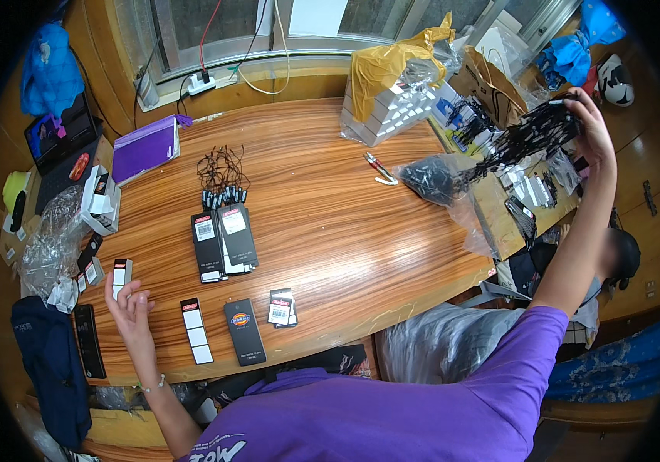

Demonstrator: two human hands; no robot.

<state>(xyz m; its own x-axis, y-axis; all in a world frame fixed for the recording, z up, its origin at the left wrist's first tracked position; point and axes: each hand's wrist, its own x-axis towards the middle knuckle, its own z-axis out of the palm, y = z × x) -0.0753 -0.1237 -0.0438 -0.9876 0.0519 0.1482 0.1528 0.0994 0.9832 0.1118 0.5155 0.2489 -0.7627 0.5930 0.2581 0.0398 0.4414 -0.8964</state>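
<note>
My right hand (593, 127) is raised at the far right, its fingers closed on a dangling bundle of black hang-tag strings (534, 135). The bundle's lower end trails to a clear plastic bag (430, 181) of black material at the table's right side. My left hand (128, 309) is by the left edge with its fingers apart, beside a small stack of white labels (120, 279). In front of me lie a strip of white labels (197, 333), a black hang tag (245, 331) and a few small barcode tags (282, 308). Behind them is a pile of strung black tags (222, 239).
A phone (89, 340) lies at the left edge, near crumpled plastic (52, 239) and a laptop (56, 142). A purple notebook (145, 150), a yellow-wrapped stack of boxes (391, 92) and snips (380, 168) are farther back. Another person (615, 258) is at the right.
</note>
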